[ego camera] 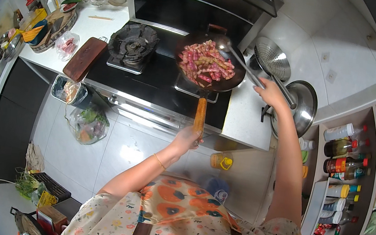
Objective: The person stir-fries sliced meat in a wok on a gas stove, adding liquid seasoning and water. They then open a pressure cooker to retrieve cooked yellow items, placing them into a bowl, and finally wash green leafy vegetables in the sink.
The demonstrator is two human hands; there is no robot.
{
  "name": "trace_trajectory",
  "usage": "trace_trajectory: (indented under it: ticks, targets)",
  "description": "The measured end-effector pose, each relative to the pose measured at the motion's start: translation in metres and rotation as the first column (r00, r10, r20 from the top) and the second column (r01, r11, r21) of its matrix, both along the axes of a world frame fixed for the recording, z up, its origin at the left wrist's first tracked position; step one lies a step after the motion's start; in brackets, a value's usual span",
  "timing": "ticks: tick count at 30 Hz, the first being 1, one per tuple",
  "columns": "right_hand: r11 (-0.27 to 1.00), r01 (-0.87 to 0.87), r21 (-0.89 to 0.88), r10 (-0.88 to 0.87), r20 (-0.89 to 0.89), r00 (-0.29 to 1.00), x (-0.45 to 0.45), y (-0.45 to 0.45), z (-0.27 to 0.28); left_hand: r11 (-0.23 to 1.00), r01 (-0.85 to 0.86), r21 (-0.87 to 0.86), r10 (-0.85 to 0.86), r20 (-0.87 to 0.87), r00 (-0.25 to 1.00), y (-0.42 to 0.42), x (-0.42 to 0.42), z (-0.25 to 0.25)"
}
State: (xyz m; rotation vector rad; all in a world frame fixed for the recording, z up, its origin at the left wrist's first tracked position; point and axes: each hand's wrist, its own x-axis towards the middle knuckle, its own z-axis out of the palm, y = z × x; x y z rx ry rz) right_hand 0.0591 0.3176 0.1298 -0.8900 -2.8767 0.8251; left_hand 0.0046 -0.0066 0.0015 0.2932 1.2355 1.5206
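My left hand (186, 138) is closed around the wooden handle (201, 110) of a dark wok (237, 77), which sits over the right burner of the gas hob. Pink and pale-green mottled bean pods (205, 61), in short pieces, fill much of the wok. My right hand (272, 93) grips the long shaft of a metal ladle (243, 64). The ladle's head rests inside the wok's far right side, beside the beans. Its lower edge is hard to make out.
Left of the wok is a bare burner (135, 45), then a dark wooden block (85, 58) and a bagged pink food (67, 46). A perforated strainer (273, 59) and a steel lid (301, 105) stand at the right. Bottles fill the shelf (355, 230). Below are a bin (65, 90) and an oil jug (219, 161).
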Motion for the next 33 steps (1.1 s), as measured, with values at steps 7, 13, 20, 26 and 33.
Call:
trace_trajectory:
  ticks: [7, 13, 20, 26, 33]
  targets:
    - [0.947, -0.286, 0.146, 0.274, 0.099, 0.957, 0.000, -0.024, 0.032, 1.000, -0.023, -0.009, 0.023, 0.033, 0.999, -0.003, 0.001, 0.010]
    - [0.859, -0.249, 0.447, 0.220, 0.117, 0.969, 0.088, -0.054, 0.109, 1.000, -0.028, 0.006, 0.028, 0.048, 0.998, -0.002, 0.001, 0.009]
    - [0.846, -0.217, 0.487, 0.100, 0.255, 0.962, 0.131, -0.084, 0.136, 0.998, -0.059, 0.030, 0.057, 0.073, 0.996, -0.003, 0.001, 0.010]
    - [0.891, -0.105, 0.442, 0.023, 0.185, 0.982, 0.089, -0.062, 0.055, 0.999, -0.039, 0.011, 0.038, 0.045, 0.998, 0.001, 0.005, 0.003]
    - [0.967, 0.107, 0.230, -0.095, -0.062, 0.994, 0.049, -0.037, -0.018, 0.999, -0.027, -0.017, 0.027, -0.001, 1.000, 0.000, 0.002, 0.007]
